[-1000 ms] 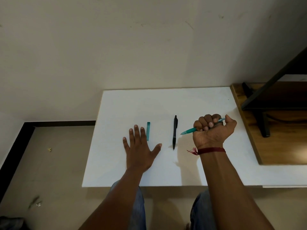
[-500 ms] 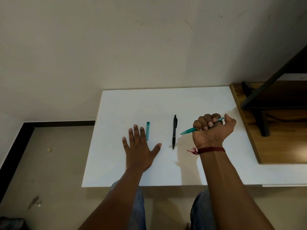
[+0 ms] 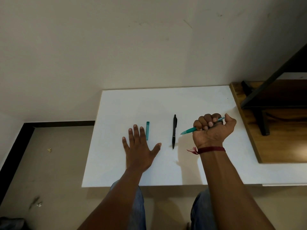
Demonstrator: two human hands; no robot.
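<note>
My right hand [image 3: 213, 130] grips a teal pen [image 3: 189, 130] in a fist above the white table [image 3: 166, 100], the pen's tip pointing left. A teal pen cap [image 3: 147, 130] lies on the table just right of my left fingertips. My left hand [image 3: 139, 150] rests flat on the table, palm down, fingers spread. A black pen [image 3: 174, 131] lies lengthwise between the two hands, untouched.
A wooden surface [image 3: 282, 143] with a black metal frame [image 3: 264, 120] adjoins the table on the right. A plain wall stands behind the table. Floor with small bits of debris [image 3: 49, 149] lies to the left. My knees show under the table's near edge.
</note>
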